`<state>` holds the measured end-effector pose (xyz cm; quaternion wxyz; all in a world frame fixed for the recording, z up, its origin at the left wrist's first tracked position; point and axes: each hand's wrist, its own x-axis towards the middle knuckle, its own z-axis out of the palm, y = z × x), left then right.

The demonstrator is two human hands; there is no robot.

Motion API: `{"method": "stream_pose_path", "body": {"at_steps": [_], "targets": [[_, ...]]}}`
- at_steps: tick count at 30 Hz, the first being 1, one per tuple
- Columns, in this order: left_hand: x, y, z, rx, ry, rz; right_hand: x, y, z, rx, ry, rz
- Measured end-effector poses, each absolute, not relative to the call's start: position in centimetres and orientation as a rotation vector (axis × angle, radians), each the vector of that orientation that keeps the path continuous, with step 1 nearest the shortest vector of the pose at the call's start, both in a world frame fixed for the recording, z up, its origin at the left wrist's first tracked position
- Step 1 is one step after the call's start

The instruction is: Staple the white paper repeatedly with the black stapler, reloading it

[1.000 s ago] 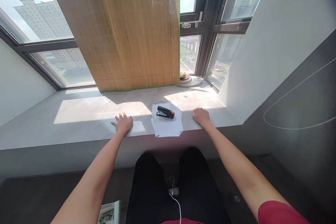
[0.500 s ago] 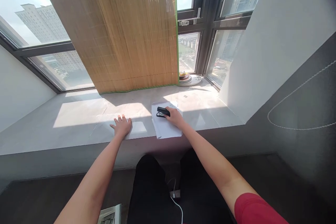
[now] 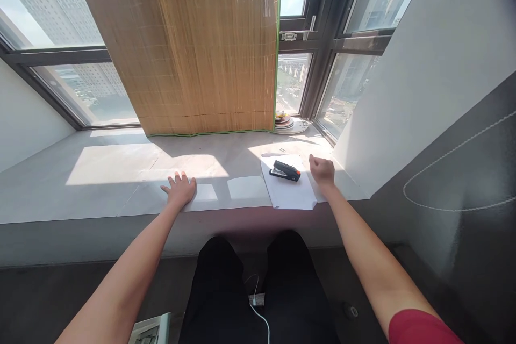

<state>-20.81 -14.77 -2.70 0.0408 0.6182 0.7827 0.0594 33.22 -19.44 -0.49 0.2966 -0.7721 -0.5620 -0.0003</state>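
Note:
A black stapler (image 3: 285,171) with an orange spot at one end lies on white paper sheets (image 3: 289,193) near the sill's front edge. My right hand (image 3: 322,171) is curled into a fist just right of the sheets, apart from the stapler, with nothing seen in it. Flat on the sill to the left, fingers spread, rests my left hand (image 3: 180,189); it holds nothing. Behind the sheets lie small thin strips (image 3: 282,150), too small to name.
A bamboo blind (image 3: 201,54) hangs down to the pale window sill (image 3: 108,166). Stacked plates (image 3: 291,124) stand in the back right corner by the window. A white cable (image 3: 261,320) runs between my legs, and a looped cord (image 3: 435,208) shows at right.
My right hand has let go of the stapler and moved right, closing into a fist. The stapler and sheets now lie farther right. My left hand stays flat on the sill.

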Motion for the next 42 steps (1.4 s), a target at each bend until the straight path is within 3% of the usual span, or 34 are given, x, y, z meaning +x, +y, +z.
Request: {"method": "stream_pose_path", "body": {"at_steps": [4, 9, 16, 19, 24, 32, 36, 42], "targets": [[-21.2, -14.6, -3.3, 1.926, 2.4, 0.197, 35.6, -19.6, -0.1, -2.564, -1.374, -0.018], [-21.3, -14.5, -3.8, 1.935, 2.417, 0.236, 35.8, -19.5, -0.8, -2.644, -1.5, -0.015], [-21.0, -14.8, -3.6, 1.927, 2.427, 0.217, 34.2, -15.0, -1.2, -2.205, -1.843, -0.26], [-20.8, -15.0, -3.4, 1.933, 2.434, 0.209, 31.7, -11.3, -0.9, -1.941, -2.101, -0.074], [-20.7, -15.3, -3.4, 1.943, 2.44, 0.196, 27.6, -7.2, -1.6, -1.995, -2.231, 0.201], [-21.3, -14.7, -2.9, 1.949, 2.367, 0.032, 12.8, -5.1, -3.9, -1.882, -2.297, 0.222], [-23.8, -14.6, -2.1, 2.076, 2.106, -0.14, 3.0, -4.8, -4.0, -1.697, -2.295, 0.268], [-26.6, -15.5, -2.7, 2.181, 2.053, 0.143, -4.9, -4.6, -3.5, -1.553, -2.288, 0.385]]}}
